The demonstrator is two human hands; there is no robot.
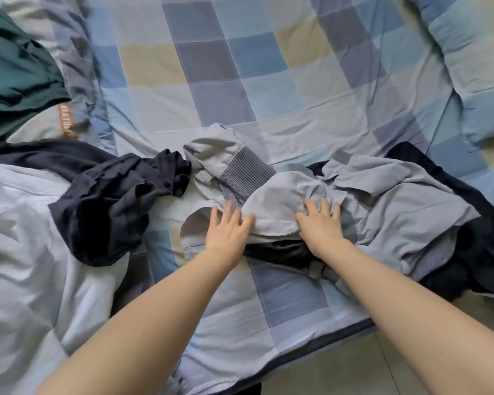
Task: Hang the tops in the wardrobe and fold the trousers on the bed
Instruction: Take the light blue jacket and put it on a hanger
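At the far left a green garment (17, 61) lies crumpled at the top corner of the bed, and below it a pale blue cloth (20, 246) spreads in loose folds down to the near edge. A dark navy garment (111, 201) lies bunched across that cloth, and its far end almost reaches the grey garment (280, 195). The grey garment lies rumpled on the checked quilt (234, 67) in the middle of the bed, with its ribbed band turned up toward the far side. The left hand (228, 232) rests flat on the garment's near left edge; its grip is open, with the fingers straight and slightly spread. Just beside it, the right hand (320, 226) presses palm down on the middle of the same garment, its grip also open and its fingers fanned over the fabric. Under the grey garment and out to its right, a black garment (482, 246) shows along the edge of the bed. A pillow (468, 52) in the same checked cloth sits at the top right, and pale floor (411, 366) shows at the bottom right.
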